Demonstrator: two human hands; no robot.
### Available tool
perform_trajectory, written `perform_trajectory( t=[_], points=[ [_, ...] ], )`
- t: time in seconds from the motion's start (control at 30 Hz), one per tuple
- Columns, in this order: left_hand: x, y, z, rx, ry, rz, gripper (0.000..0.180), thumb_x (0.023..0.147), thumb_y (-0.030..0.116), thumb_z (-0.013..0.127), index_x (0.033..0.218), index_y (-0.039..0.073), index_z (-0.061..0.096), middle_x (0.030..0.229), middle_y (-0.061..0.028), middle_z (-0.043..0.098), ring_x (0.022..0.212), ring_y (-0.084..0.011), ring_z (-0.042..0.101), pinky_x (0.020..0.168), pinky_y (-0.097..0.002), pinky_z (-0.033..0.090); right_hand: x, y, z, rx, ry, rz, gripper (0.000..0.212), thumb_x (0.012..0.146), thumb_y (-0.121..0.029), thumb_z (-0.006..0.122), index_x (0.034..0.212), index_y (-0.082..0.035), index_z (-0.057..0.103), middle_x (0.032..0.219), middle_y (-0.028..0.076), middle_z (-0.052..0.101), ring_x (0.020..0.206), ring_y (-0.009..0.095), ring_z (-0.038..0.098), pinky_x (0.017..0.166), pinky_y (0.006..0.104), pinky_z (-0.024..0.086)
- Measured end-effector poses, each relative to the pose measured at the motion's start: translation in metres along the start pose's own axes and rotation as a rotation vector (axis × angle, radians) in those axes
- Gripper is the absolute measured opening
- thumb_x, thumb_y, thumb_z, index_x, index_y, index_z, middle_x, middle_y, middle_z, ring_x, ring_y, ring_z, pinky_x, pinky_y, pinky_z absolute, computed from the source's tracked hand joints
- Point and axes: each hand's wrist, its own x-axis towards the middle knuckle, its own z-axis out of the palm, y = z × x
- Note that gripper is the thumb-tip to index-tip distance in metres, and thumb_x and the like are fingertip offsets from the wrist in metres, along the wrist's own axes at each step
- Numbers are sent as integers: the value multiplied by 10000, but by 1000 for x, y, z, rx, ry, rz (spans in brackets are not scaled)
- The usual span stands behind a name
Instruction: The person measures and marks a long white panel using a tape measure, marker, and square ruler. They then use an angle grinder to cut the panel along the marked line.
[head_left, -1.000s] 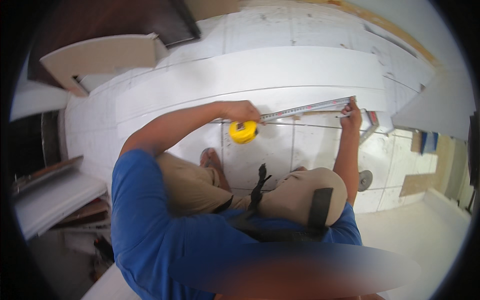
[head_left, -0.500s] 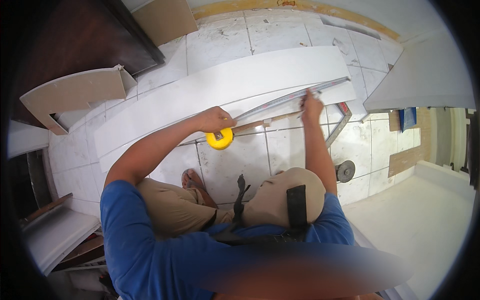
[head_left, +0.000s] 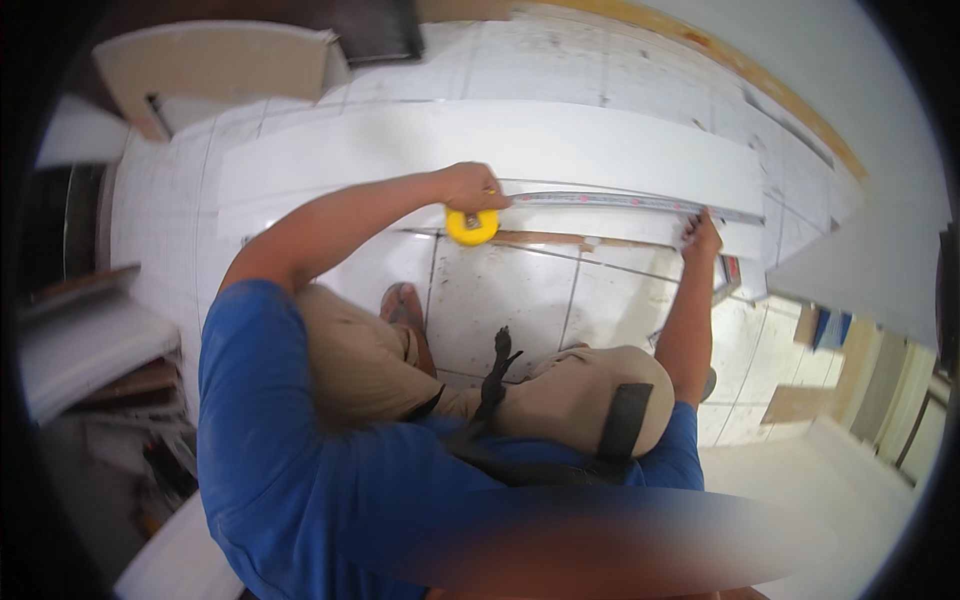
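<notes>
A long white board [head_left: 450, 135] lies across the tiled floor in front of me, with a dark line or seam along its length. My left hand [head_left: 472, 187] is closed around a yellow tape measure [head_left: 472, 228] near the board's front edge. The pale blade [head_left: 610, 203] is drawn out rightward over the board, nearly to its right end. My right hand [head_left: 703, 232] is by that end, fingers curled and one fingertip against the blade. Something small and dark may be in its fingers, too blurred to name.
A thin wooden strip [head_left: 545, 241] runs along the board's near edge. Beside my right hand lies a metal square [head_left: 728, 275], and a dark round disc [head_left: 709, 384] shows past my right forearm. A brown cut panel [head_left: 215, 65] stands at the far left.
The view has shifted, so the board and tape now run more level. My right hand has slid along the blade, farther from the case and nearer the board's right end. My left hand keeps the tape measure.
</notes>
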Motion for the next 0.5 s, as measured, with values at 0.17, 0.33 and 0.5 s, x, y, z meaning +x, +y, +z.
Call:
perform_trajectory(
  t=[0.17,0.33,0.5],
  points=[
    [-6,-51,4,-149,0,-182,502,902,530,605,970,61,769,864,-149,734,795,-265,700,750,-379,547,-21,-13,-7,-114,-79,-2,457,1012,-437,560,1072,11,628,802,69,634,606,135,526,466,274,372],
    [-24,-114,5,54,77,-253,501,894,499,589,945,37,774,921,-168,746,813,-280,717,766,-385,557,-114,-84,57,-225,-411,0,659,1005,-585,477,1136,41,637,802,104,666,697,170,648,559,291,521],
    [-30,-148,0,-115,43,-331,510,917,522,581,956,49,771,874,-166,739,792,-268,710,773,-394,546,-159,-131,134,-668,-729,-59,665,967,-594,559,1109,45,675,780,101,685,693,155,662,619,277,547]
  ],
)
